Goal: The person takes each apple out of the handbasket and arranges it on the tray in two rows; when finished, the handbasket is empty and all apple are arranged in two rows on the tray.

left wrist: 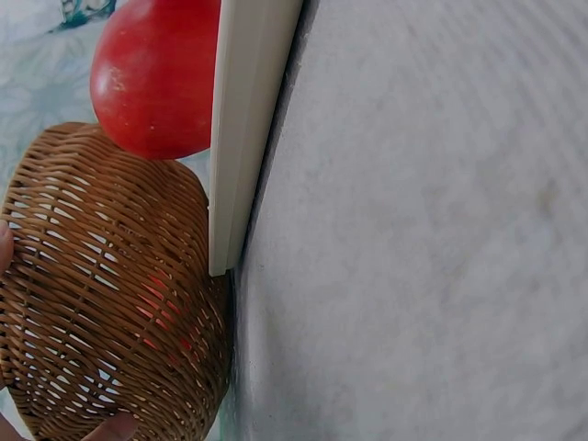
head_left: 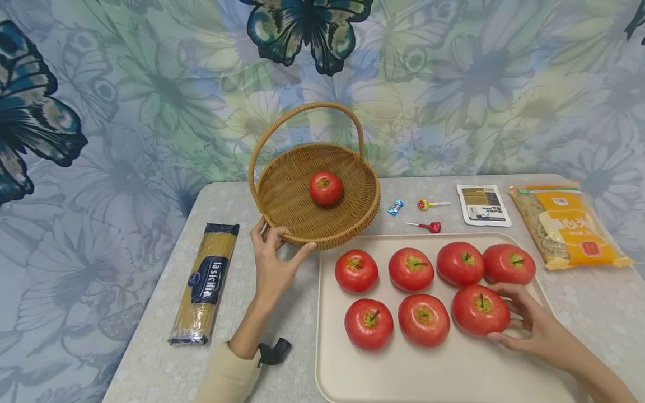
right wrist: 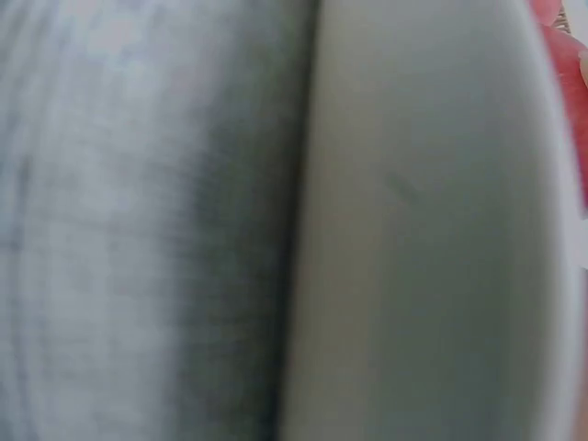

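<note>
A wicker basket [head_left: 282, 196] with an arched handle stands behind the tray, one red apple [head_left: 326, 188] inside it. My left hand [head_left: 274, 263] holds the basket's near rim at its left front. In the left wrist view the woven side of the basket [left wrist: 101, 285] shows, with fingertips at its edge. Several red apples lie in two rows on the beige tray [head_left: 398, 378]. My right hand [head_left: 529, 324] grips the rightmost apple of the front row [head_left: 480, 309], thumb at its near side and fingers behind. The right wrist view is blurred and shows mostly the tray's edge [right wrist: 432, 276].
A pack of spaghetti [head_left: 205, 282] lies at the left. Behind the tray are a blue-wrapped candy [head_left: 395, 207], two lollipops [head_left: 432, 227], and a white flat packet [head_left: 484, 206]. An orange bag of grain [head_left: 569, 226] lies at the right. A patterned cloth hangs along the table's back edge.
</note>
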Motion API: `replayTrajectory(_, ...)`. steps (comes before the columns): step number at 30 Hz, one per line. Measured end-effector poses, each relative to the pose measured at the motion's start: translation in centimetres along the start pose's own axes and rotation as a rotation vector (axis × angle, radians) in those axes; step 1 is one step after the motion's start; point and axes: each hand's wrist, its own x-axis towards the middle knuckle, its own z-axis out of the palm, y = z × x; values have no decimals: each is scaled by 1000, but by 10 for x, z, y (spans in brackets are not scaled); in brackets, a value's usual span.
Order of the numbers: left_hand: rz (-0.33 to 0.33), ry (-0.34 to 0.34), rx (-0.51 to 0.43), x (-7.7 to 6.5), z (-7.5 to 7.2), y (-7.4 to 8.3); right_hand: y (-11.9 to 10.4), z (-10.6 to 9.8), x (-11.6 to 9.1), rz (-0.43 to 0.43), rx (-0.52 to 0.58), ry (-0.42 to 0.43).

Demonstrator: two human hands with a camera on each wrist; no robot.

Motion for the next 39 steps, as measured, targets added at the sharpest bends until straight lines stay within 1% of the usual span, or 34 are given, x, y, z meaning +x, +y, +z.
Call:
replayTrajectory(3,-3,-4,0,-1,-3,15,-3,1,0,42,-61,9)
replayTrajectory(4,-5,-7,2,-2,-4,20,-5,1,0,45,-80,14)
replayTrajectory(7,-11,-12,12,-3,-6,29,-12,-2,-1,29,-146,29)
replayTrajectory(9,-18,-13,7,-3,-6,30,-20,-8,0,-12,-169,39)
replayTrajectory(12,-23,-7,-5,-3,-6,23,-35,-18,6,-92,-225,65)
replayTrajectory(14,-21,0,-11,-3,-5,13,-48,-25,13,-133,-257,65)
replayTrajectory(15,-18,3,-11,-2,-5,7,-55,-28,18,-141,-284,64)
replayTrajectory(17,-13,8,-8,-2,-4,-3,-68,-33,32,-171,-312,45)
replayTrajectory(20,1,8,-4,-2,-4,-11,-85,-36,57,-231,-328,-10)
replayTrajectory(21,6,8,-3,-2,-5,-13,-89,-36,67,-275,-310,-23)
replayTrajectory(23,17,6,3,-2,-5,-14,-98,-34,90,-346,-300,-61)
replayTrajectory(27,26,4,12,-2,-5,-15,-113,-26,141,-433,-269,-132)
replayTrajectory(28,26,4,14,-1,-5,-15,-116,-23,155,-439,-279,-154)
replayTrajectory(31,19,5,12,0,-4,-14,-122,-10,198,-463,-252,-215)
replayTrajectory(34,9,1,8,1,-3,-13,-126,5,238,-448,-232,-279)
replayTrajectory(36,1,-4,3,1,-2,-10,-127,16,263,-424,-221,-318)
replayTrajectory(39,-6,-11,-7,0,-2,1,-127,31,295,-398,-252,-349)
